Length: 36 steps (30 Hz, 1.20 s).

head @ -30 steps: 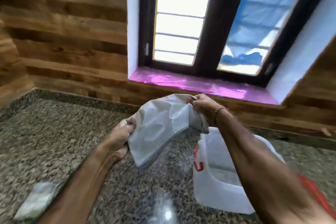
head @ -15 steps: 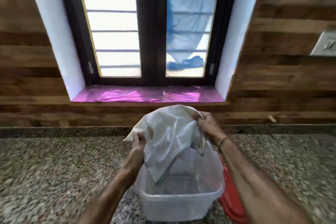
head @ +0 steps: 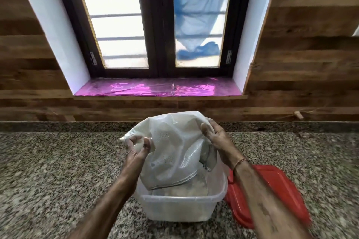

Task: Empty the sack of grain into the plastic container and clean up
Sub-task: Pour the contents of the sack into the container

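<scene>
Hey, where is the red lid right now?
In the head view, the red lid lies on the granite counter just right of the plastic container, partly behind the right forearm.

Speckled granite counter (head: pixel 58 170) spans the foreground. Rear wall (head: pixel 310 54) clad in horizontal wood planks. Dark-framed two-pane window (head: pixel 158 25), white reveals (head: pixel 54 31). Left pane (head: pixel 114 25) frosted, barred, bright with daylight; blue sheet (head: pixel 196 15) hangs behind the right pane (head: pixel 194 62). Sill (head: pixel 136 89) covered in glossy magenta film.

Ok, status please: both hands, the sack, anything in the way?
Left hand pinches a corner of the white sack; right hand grips its top edge. Sack's lower end hangs inside the clear plastic container. Red lid lies beside it, clear.
</scene>
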Motion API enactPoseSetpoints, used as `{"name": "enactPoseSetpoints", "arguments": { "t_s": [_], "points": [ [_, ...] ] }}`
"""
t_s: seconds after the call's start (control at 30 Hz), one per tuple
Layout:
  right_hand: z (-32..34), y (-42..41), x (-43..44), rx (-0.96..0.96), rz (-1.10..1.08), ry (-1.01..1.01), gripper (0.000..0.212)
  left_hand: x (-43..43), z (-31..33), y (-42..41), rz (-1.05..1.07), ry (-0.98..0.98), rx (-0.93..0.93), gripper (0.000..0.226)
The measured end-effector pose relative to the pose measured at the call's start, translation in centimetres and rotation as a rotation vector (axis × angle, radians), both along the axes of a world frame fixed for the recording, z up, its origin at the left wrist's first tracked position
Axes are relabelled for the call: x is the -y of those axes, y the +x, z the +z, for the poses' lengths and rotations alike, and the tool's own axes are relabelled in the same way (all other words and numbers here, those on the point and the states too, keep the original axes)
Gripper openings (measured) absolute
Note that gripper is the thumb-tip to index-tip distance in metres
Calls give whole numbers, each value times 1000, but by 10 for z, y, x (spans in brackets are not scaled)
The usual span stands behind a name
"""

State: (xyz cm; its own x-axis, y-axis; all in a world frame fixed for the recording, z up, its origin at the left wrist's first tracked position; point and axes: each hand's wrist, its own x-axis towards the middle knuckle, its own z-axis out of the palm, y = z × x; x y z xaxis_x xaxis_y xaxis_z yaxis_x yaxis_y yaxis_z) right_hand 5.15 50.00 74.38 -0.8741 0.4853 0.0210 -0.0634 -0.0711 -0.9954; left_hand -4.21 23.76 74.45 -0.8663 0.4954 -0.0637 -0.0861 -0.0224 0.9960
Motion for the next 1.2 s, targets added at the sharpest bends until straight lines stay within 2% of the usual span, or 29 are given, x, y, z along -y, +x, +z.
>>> {"name": "enactPoseSetpoints", "arguments": {
  "t_s": [0.07,0.17,0.2,0.33,0.37,0.4,0.5,0.53,0.63,0.7,0.8,0.83,1.0,1.13,1.2],
  "points": [
    [2,-3,-3,12,28,-75,69,-4,2,3,108,-12,-12,56],
    [7,-12,-6,80,2,-156,85,-8,2,-2,238,6,-24,96],
    [9,-16,-7,109,-29,-178,87,-9,2,-3,260,13,-28,101],
    [4,-33,-19,178,-101,-308,113,-14,-3,-10,301,55,38,104],
    [6,-35,-19,198,-104,-327,114,-15,-5,-12,313,66,81,102],
    [10,-35,-16,233,-108,-324,108,-14,-7,-13,319,85,113,97],
    [13,-40,-17,262,-132,-322,70,-11,-8,-15,270,180,204,84],
    [10,-41,-18,263,-143,-343,70,-10,-7,-15,264,227,238,73],
    [1,-46,-19,211,-191,-411,105,-5,-3,-17,276,325,332,41],
    [-4,-48,-20,182,-208,-432,104,-2,-4,-19,287,341,352,41],
    [3,-44,-16,209,-252,-405,50,3,-9,-21,296,368,353,48],
    [3,-43,-16,214,-270,-396,41,3,-11,-22,303,378,359,48],
    [15,-41,-17,195,-286,-360,44,-4,-11,-26,329,424,340,49],
    [26,-41,-14,84,-285,-380,48,-16,-4,-28,322,468,261,13],
    [26,-41,-13,38,-290,-398,49,-24,-3,-30,342,484,220,7]
  ]
}}
